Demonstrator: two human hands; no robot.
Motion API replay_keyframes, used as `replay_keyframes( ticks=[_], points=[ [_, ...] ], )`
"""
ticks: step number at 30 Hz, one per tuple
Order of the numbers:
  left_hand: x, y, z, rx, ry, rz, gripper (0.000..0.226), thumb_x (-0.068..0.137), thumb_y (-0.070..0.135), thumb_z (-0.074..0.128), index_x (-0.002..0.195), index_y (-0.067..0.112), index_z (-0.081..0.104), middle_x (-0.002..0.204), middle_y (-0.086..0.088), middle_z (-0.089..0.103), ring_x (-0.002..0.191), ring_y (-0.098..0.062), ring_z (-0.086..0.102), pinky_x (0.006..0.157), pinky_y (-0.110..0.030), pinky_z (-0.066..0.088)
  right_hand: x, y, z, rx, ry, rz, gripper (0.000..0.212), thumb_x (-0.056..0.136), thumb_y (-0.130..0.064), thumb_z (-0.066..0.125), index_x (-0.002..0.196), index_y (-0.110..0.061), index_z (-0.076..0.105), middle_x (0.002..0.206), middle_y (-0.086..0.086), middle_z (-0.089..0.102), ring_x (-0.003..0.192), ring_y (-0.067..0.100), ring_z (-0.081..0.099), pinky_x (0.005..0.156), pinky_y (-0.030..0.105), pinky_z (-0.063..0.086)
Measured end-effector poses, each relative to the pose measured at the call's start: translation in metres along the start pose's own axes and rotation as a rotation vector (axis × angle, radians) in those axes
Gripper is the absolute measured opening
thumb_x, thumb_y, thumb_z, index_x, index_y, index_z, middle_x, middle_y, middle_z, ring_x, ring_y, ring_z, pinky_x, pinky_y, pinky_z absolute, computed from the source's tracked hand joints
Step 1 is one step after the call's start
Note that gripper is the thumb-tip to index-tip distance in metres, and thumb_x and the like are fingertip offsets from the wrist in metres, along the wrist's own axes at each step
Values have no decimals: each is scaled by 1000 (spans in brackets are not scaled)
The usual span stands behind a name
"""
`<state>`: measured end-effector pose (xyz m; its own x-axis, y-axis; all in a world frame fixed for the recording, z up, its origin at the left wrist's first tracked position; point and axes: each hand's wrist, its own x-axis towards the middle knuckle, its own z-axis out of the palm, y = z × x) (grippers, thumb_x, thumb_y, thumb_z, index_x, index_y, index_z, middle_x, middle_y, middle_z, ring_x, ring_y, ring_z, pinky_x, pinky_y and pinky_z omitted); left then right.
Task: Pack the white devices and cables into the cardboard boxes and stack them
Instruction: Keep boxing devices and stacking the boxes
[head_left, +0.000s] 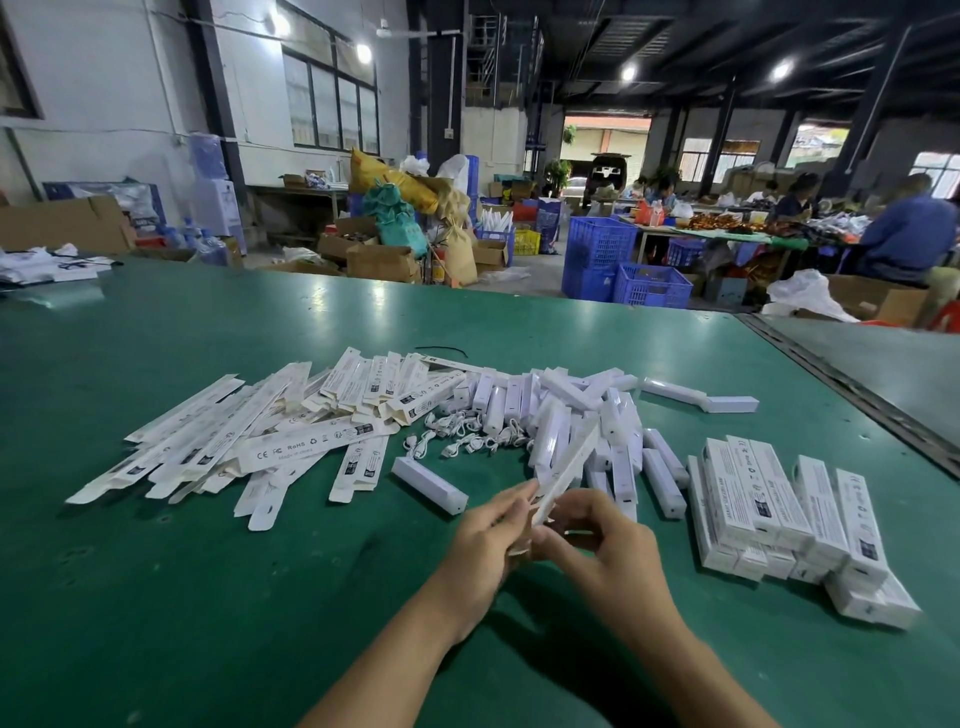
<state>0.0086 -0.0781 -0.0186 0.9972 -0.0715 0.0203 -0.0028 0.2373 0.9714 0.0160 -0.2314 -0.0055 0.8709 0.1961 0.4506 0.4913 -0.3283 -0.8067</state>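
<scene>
Nearest, left hand (488, 535) and right hand (597, 551) both pinch the lower end of the held carton (566, 470), fingers curled on it. It looks flat, likely not yet filled. Its long axis runs up and away to the right, far end over the device pile. Just right: packed boxes (779, 514), a small stack done. Further out, many white devices (561, 410), cables (467, 439) and unfolded cartons (249, 441) lie loose on the surface (208, 597). Judged: most work left.
</scene>
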Motion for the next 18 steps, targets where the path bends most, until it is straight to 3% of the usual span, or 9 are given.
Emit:
replay_keyframes(
  ticks=[2,4,9,12,16,18],
  points=[
    [-1,0,-2,33,-10,8,38,106,16,43,143,12,51,134,-5,65,125,-18,61,110,-40,45,0,1,-1,-38,6,2,32,77,-25,83,96,-35,58,85,-24,71,79,-3,69,71,10,51],
    [-2,-2,-3,74,-2,33,38,104,16,49,142,14,52,131,-4,67,122,-16,62,108,-36,47,1,1,-2,-47,30,7,35,77,-39,78,102,-39,54,85,-21,71,81,-5,68,70,9,50],
    [-3,0,-4,164,36,136,37,96,19,66,132,24,62,116,8,74,108,-10,69,79,-23,57,1,-4,-5,-51,-52,-10,55,77,-56,65,127,-44,48,97,-27,66,87,-4,67,74,8,50],
    [-4,1,-3,179,56,160,35,97,12,63,131,21,62,117,9,73,108,-9,69,79,-23,58,2,-4,-5,-82,-78,7,51,80,-51,66,129,-43,50,93,-25,67,87,-5,65,73,6,48],
    [-5,1,-3,211,91,161,26,101,17,57,123,25,68,113,5,74,111,-11,68,100,-33,53,3,-1,-8,-115,-89,57,44,86,-36,71,128,-35,56,86,-14,70,82,-3,67,72,9,49],
    [-5,1,-3,199,66,133,26,103,21,52,118,29,72,100,7,76,101,-11,70,93,-33,55,4,0,-10,-118,-72,75,40,87,-31,71,125,-27,60,85,-12,72,77,-1,68,72,11,51]
  ],
)
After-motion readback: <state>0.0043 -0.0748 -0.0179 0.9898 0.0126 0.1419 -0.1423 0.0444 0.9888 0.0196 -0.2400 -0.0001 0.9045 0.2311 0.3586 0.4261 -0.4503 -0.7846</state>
